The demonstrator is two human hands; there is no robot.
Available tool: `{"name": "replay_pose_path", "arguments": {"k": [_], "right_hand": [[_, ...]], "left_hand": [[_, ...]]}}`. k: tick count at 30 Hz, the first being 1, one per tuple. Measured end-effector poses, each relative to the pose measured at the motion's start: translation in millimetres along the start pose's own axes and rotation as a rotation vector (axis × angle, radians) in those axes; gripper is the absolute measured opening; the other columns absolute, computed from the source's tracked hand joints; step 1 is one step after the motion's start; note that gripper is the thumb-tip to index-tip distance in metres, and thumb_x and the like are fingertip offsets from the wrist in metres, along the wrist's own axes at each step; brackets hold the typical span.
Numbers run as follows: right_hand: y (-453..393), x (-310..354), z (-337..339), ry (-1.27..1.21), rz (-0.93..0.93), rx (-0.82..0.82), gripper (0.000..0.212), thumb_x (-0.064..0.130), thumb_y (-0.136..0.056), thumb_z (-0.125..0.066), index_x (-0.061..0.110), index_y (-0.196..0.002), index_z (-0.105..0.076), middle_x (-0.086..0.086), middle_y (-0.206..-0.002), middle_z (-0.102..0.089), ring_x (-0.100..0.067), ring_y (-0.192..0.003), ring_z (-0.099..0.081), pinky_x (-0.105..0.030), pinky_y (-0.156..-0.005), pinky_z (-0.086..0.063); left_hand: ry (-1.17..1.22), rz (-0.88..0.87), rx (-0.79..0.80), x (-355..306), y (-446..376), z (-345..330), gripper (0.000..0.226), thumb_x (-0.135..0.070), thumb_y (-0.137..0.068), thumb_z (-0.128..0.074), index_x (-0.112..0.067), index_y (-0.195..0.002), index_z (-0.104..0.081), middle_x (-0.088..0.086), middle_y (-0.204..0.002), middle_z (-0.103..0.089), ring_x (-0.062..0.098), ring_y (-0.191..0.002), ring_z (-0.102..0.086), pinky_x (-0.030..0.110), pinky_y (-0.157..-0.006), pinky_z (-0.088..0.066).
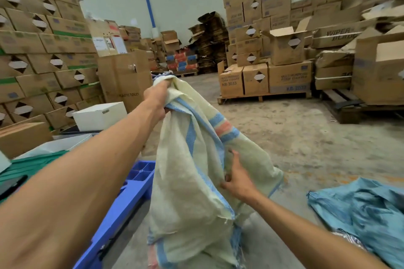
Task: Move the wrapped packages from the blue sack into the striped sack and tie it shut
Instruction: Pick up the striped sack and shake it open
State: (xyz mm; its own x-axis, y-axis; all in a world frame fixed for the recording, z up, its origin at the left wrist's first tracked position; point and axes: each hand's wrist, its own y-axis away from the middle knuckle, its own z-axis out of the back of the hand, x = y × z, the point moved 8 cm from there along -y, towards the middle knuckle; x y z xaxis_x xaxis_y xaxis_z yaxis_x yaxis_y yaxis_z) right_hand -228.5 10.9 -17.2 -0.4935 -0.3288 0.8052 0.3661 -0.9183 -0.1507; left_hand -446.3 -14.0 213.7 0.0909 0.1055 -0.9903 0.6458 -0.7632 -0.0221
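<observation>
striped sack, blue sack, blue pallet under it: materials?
Striped sack: likely woven polypropylene, matte; visible weave, frayed threads at its edge. Blue sack: probably the same woven plastic, slight sheen, crumpled. Blue pallet: looks like moulded rigid plastic, smooth ribbed cells.

Even, soft indoor light with faint shadows and no glare. Wide-angle bending curves the stacked cartons [43, 35] at the edges; the right side smears with motion blur.
</observation>
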Motion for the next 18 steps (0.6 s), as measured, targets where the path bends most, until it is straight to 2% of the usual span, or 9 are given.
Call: {"name": "replay_pose_path", "arguments": {"k": [2,3,4,5,9,12,15,17,18], "right_hand": [[-1.7,-8.9,-9.8,0.035,-0.04,0.084,0.062,0.01,-0.079,-0.073,0.021,-0.134,-0.046,-0.002,-0.075,-0.057,-0.016,-0.074,-0.056,-0.028,-0.064,-0.042],[-0.9,-7.7,-13.2,0.131,-0.033,0.128,0.026,0.014,-0.082,-0.072,0.021,-0.106,-0.062,0.005,-0.068,-0.053,-0.014,-0.069,-0.052,-0.029,-0.06,-0.036],[-0.4,-7.6,-15.5,0.183,-0.016,0.158,0.013,0.017,-0.086,-0.069,0.024,-0.078,-0.061,0.008,-0.061,-0.047,-0.014,-0.064,-0.048,-0.031,-0.059,-0.033],[-4.4,-6.0,-15.8,0.205,0.001,0.15,0.03,0.018,-0.091,-0.064,0.024,-0.064,-0.052,0.008,-0.058,-0.043,-0.015,-0.062,-0.046,-0.032,-0.059,-0.031],[-12.8,26.7,37.9,-0.08,0.026,-0.164,0.025,0.023,-0.102,-0.048,0.012,-0.079,-0.05,-0.004,-0.076,-0.055,-0.023,-0.078,-0.052,-0.033,-0.065,-0.033],[-20.2,68.6,81.8,-0.299,0.031,-0.279,0.019,0.027,-0.101,-0.049,0.012,-0.093,-0.059,-0.004,-0.084,-0.062,-0.019,-0.078,-0.057,-0.03,-0.065,-0.042],[-40.2,109.1,95.4,-0.415,-0.061,-0.253,0.019,0.025,-0.101,-0.05,0.012,-0.098,-0.064,-0.002,-0.085,-0.062,-0.016,-0.076,-0.056,-0.03,-0.066,-0.045],[-53.9,129.1,96.7,-0.461,-0.115,-0.225,0.017,0.024,-0.1,-0.051,0.013,-0.101,-0.064,-0.005,-0.092,-0.063,-0.018,-0.081,-0.057,-0.032,-0.072,-0.047],[-58.7,138.5,98.5,-0.468,-0.118,-0.219,0.016,0.025,-0.1,-0.052,0.014,-0.102,-0.064,-0.006,-0.094,-0.063,-0.019,-0.083,-0.057,-0.033,-0.074,-0.048]], "left_hand": [[0.025,-0.001,-0.01,-4.9,-12.0,29.2,0.067,-0.04,-0.067,-0.082,-0.017,-0.125,-0.058,0.01,-0.107,-0.07,0.028,-0.091,-0.07,0.049,-0.08,-0.059],[0.03,-0.001,-0.003,-7.2,-19.7,43.5,0.073,-0.044,-0.061,-0.084,-0.017,-0.125,-0.059,0.01,-0.108,-0.072,0.028,-0.091,-0.071,0.048,-0.078,-0.06],[0.022,0.004,0.002,-7.5,-26.9,53.2,0.079,-0.049,-0.056,-0.086,-0.018,-0.124,-0.06,0.009,-0.108,-0.072,0.028,-0.091,-0.072,0.048,-0.075,-0.06],[0.014,0.002,0.018,-10.2,-31.6,61.8,0.081,-0.051,-0.054,-0.086,-0.017,-0.123,-0.061,0.009,-0.108,-0.073,0.028,-0.09,-0.072,0.047,-0.073,-0.06],[-0.205,-0.053,-0.117,-16.9,-32.2,96.1,0.064,-0.037,-0.069,-0.085,-0.007,-0.118,-0.058,0.01,-0.105,-0.068,0.026,-0.087,-0.069,0.04,-0.073,-0.059],[-0.373,0.016,0.041,7.6,-35.8,91.7,0.103,-0.044,-0.05,-0.093,-0.006,-0.135,-0.049,0.012,-0.118,-0.065,0.026,-0.087,-0.068,0.035,-0.056,-0.058],[-0.517,-0.017,0.201,28.9,-20.8,66.6,0.14,-0.047,-0.05,-0.094,-0.037,-0.154,-0.002,0.012,-0.155,-0.025,0.037,-0.131,-0.043,0.053,-0.098,-0.048],[-0.863,-0.259,0.256,35.6,7.4,39.4,0.131,-0.06,-0.056,-0.086,-0.043,-0.152,0.0,0.009,-0.162,0.001,0.037,-0.147,-0.011,0.058,-0.115,-0.021],[-0.976,-0.456,0.217,36.1,24.9,27.1,0.118,-0.068,-0.058,-0.079,-0.043,-0.152,-0.01,0.006,-0.16,-0.001,0.033,-0.148,-0.006,0.058,-0.115,-0.016]]}}
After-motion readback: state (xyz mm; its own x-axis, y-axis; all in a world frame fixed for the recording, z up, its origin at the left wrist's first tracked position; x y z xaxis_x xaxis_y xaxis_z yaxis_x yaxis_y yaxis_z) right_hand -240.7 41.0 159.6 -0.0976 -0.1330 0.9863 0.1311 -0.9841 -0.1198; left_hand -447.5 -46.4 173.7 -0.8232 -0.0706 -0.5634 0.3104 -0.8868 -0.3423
